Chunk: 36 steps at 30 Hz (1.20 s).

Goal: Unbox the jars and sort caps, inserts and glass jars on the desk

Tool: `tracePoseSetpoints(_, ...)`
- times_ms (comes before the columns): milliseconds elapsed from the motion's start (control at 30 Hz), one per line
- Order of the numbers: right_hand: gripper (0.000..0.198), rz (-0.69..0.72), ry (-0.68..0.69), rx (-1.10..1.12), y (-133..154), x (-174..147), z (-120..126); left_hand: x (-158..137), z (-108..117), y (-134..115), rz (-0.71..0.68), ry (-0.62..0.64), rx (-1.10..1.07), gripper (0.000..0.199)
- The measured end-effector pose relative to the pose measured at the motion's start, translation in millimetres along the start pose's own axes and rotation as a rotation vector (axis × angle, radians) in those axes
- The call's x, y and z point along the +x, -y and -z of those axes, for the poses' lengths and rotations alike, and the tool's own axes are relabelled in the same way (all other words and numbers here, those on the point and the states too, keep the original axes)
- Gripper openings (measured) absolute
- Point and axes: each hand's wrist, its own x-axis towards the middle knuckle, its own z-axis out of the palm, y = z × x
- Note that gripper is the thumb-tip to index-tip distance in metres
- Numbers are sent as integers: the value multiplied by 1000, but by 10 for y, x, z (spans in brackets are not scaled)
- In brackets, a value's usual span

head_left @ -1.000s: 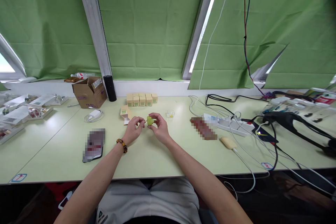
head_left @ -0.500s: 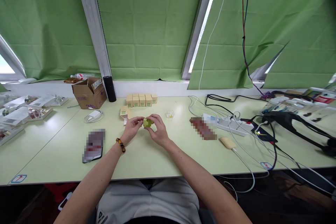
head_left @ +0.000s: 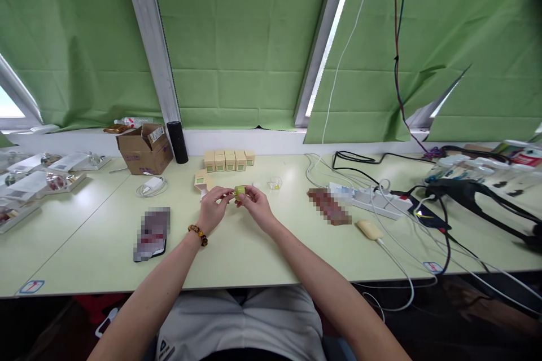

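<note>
Brown cardboard first, a box (head_left: 145,153) with creased flaps, then a small tan carton (head_left: 200,180), flat-faced. Here's the left hand (head_left: 213,210), fingertips pinched together, and whether they grip anything, I can't tell! Between the hands, the green piece (head_left: 239,190): light, I'd judge, fairly stiff, perhaps slippery, best taken by its sides. The right hand (head_left: 258,207) has it, thumb and fingers pressed on. Beyond, a clear container (head_left: 275,184), probably thin plastic.
</note>
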Motion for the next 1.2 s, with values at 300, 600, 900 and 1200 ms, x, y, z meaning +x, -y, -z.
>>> tracePoseSetpoints(300, 42, -34, 3, 12, 16, -37, -57, -13, -32, -36, -47, -64, 65, 20)
tracePoseSetpoints(600, 49, 105, -112, -290, -37, 12, -22, -23, -32, -7, 24, 42, -21, 31)
tracePoseSetpoints(900, 38, 480, -29, -871, -67, -60, 95, -16, -7, 48, 50, 240, -115, 49)
tracePoseSetpoints(1200, 34, 641, 43, -890, 19, -92, 100, -10, 8, 20, -41, 152, 2, 40)
